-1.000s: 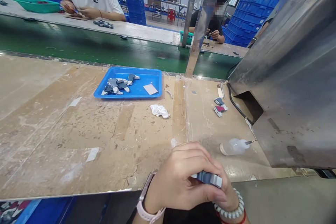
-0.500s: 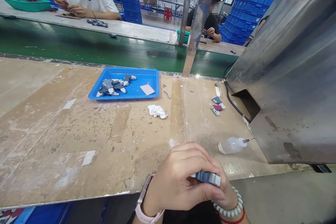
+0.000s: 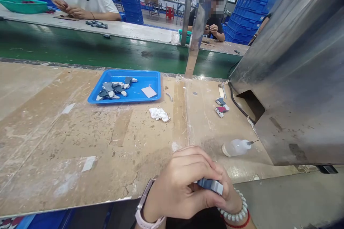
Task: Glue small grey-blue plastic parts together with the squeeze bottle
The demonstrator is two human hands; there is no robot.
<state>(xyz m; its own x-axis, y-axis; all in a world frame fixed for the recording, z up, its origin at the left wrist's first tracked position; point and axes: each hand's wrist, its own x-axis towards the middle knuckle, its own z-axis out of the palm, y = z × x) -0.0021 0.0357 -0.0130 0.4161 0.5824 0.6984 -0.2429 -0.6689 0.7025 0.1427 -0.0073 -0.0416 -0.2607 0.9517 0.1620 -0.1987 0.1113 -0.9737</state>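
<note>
Near the front edge of the table, my left hand [image 3: 185, 182] is closed around a small grey-blue and white part [image 3: 211, 185], its fingers and thumb on either side. My right hand [image 3: 228, 189] is pressed against the same part from behind and the right, partly covered by my left hand. Most of the part is hidden; its pale end points right. A clear bottle with a needle tip [image 3: 237, 147] lies beyond my right hand. Similar grey and white parts [image 3: 114, 89] lie in a blue tray [image 3: 134, 102] with a pale rectangular piece [image 3: 148, 92].
A crumpled white tissue [image 3: 159, 114] lies before the tray. Several small parts [image 3: 221, 107] are at the right, near a black cable and a large metal housing [image 3: 295, 96]. Across a green belt [image 3: 120, 52], two people work at another table.
The view has shifted slightly. Both hands stay together on the part, which is tilted a little more, its pale end lower.
</note>
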